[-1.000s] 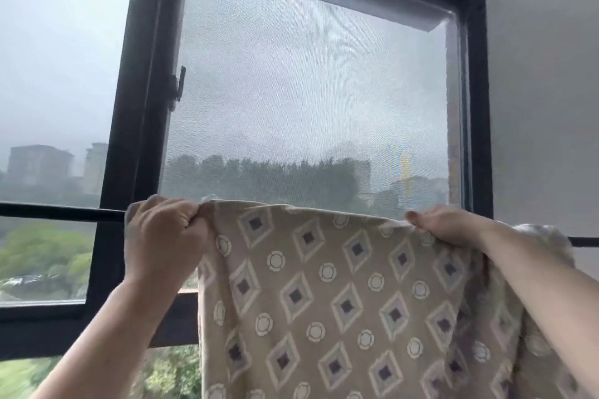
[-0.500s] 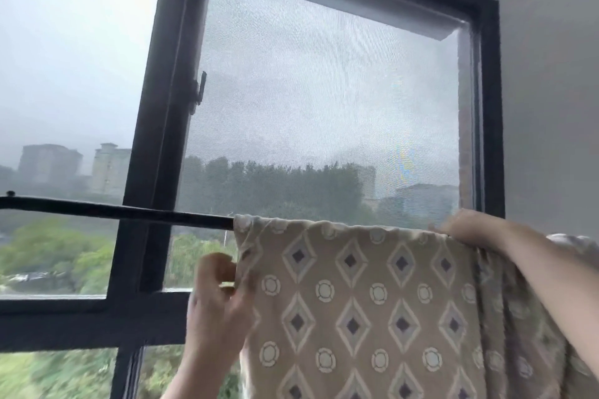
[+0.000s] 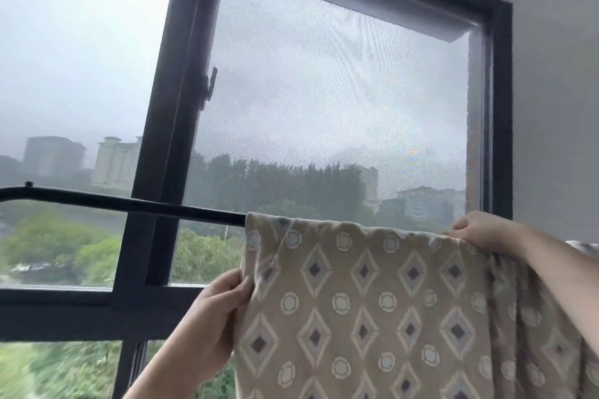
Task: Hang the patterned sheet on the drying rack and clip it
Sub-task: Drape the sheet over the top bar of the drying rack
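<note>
A dark-framed window (image 3: pixel 168 126) fills most of the view, its right pane covered by a grey mesh screen (image 3: pixel 324 107), with a pale wall (image 3: pixel 557 107) to the right of it. The patterned sheet (image 3: pixel 372 301), beige with diamonds and rings, is draped over the right stretch of the drying rack's black bar (image 3: pixel 129 204). Its fold lies along the top of the bar and its front falls straight down out of view, while the cloth bunches into folds towards the right end. The left stretch of the bar is bare as far as its bent left end. The left hand (image 3: pixel 210 324) is below the bar at the sheet's left side edge and pinches that edge, thumb on the front and fingers behind the cloth. The right hand (image 3: pixel 479 230) sits on top of the bar near its right end, fingers curled over the fold of the sheet there. A small latch (image 3: pixel 209 87) sticks out from the window's upright post
</note>
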